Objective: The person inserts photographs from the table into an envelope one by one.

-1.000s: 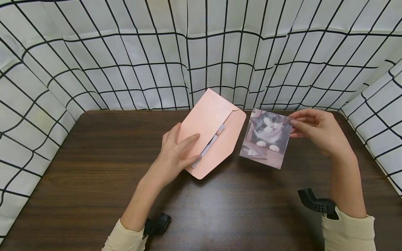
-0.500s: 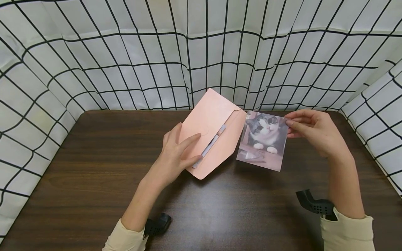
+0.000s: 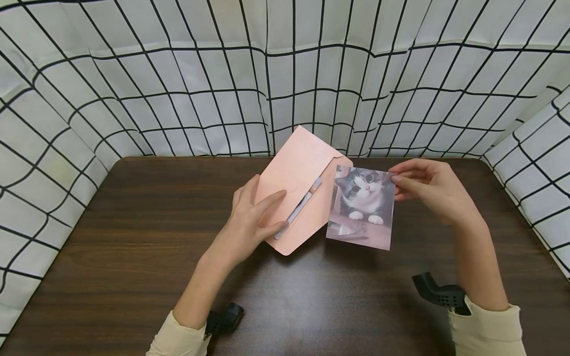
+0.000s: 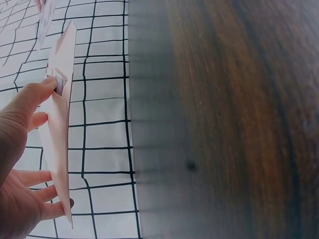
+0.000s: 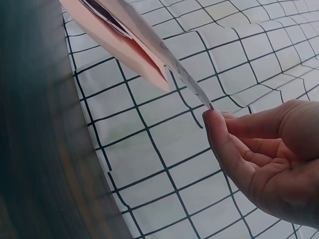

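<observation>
A pink envelope (image 3: 290,173) is tilted in the middle of the head view, its flap lifted open toward the lower right. My left hand (image 3: 249,217) grips its lower left side, the thumb at the opening. Cards with a pale edge (image 3: 299,208) poke slightly out of that opening. To the right, my right hand (image 3: 429,190) pinches the upper right corner of a square cat photo card (image 3: 362,207) between thumb and fingertips. In the head view the card overlaps part of the envelope's flap. The right wrist view shows the card (image 5: 187,79) almost edge-on beside the envelope (image 5: 134,59).
Beneath both hands is a dark brown wooden table (image 3: 133,237). White cloth with a black grid (image 3: 200,74) hangs behind it and along its sides. Black wrist camera mounts (image 3: 441,291) sit at the cream sleeves (image 3: 485,329).
My right hand has moved left and slightly toward the body with the cat photo card, which now overlaps the envelope's flap in the head view. The left hand and envelope have barely shifted.
</observation>
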Available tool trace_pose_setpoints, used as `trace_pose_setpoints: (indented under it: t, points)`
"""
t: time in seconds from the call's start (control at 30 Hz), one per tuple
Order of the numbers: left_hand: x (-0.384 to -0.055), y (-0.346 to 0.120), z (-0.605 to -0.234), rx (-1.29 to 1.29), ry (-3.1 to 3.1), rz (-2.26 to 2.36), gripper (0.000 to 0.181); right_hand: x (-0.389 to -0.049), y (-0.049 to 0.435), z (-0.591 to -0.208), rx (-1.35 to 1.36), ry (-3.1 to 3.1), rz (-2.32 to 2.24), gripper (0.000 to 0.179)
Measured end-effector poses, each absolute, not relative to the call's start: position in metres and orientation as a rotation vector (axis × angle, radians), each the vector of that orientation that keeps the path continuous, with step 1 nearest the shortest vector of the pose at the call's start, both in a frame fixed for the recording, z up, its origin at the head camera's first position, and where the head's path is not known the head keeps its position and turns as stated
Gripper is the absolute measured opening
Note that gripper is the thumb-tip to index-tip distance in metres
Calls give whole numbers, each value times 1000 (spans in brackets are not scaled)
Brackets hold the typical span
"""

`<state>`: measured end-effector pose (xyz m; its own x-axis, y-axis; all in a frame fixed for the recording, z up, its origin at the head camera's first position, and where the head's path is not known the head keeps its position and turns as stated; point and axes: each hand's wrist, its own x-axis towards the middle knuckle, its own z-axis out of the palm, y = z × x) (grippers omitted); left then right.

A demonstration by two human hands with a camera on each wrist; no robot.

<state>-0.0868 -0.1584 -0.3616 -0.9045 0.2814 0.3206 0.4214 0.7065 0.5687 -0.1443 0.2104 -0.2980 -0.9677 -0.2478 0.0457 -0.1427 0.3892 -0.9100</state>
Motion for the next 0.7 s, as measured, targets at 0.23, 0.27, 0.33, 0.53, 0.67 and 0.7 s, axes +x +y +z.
trace_pose_setpoints:
  t: [0.23,0.27,0.33,0.53,0.67,0.7]
  points:
    - [-87,-157,-362,-567,-2701,-977,52,-144,203,-299,-355,2532,-1594,28]
    - [-87,-157,-362,-566,-2701,-977,52,-144,202,-299,-356,2531,-1587,28]
    - [-87,-157,-362,-566,-2701,-974,52,-144,200,-299,-355,2527,-1579,27]
    - [-86,-155,-363,-572,-2690,-973,52,-143,195,-300,-366,2510,-1573,28]
    - [-86,-155,-362,-574,-2682,-982,52,-143,191,-302,-374,2489,-1577,29]
    - [-86,-155,-362,-574,-2684,-981,52,-143,190,-302,-377,2489,-1576,28]
